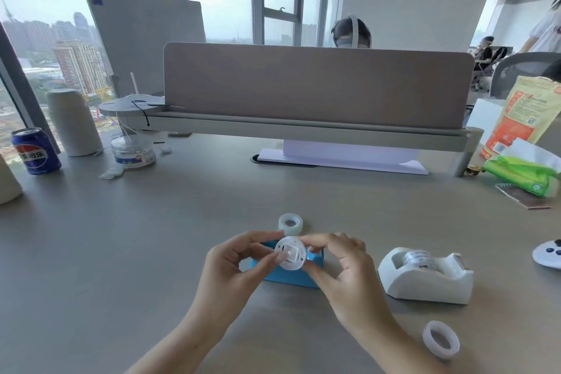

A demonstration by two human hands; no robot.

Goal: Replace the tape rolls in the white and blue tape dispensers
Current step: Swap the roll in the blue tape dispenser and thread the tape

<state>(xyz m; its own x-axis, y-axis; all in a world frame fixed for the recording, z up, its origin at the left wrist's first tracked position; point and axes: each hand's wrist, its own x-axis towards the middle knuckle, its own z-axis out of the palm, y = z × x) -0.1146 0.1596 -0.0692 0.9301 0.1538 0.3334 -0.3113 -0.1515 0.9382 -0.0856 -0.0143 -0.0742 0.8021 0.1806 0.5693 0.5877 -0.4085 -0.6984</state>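
Both hands hold a round white spool hub [290,257] above the blue tape dispenser [288,277], which lies on the desk mostly hidden behind them. My left hand [233,264] pinches the hub's left side and my right hand [343,264] grips its right side. A clear tape roll [290,223] lies flat just beyond the hands. The white tape dispenser [426,278] stands to the right with a roll seated in it. A whitish ring-shaped roll [440,340] lies near the front right.
A Pepsi can [35,151], a grey cylinder [74,122] and a clear tub [132,150] stand at the far left. A green tissue pack [523,173] and an orange bag [516,118] are at the right. A desk partition [315,85] closes the back, with a person behind it.
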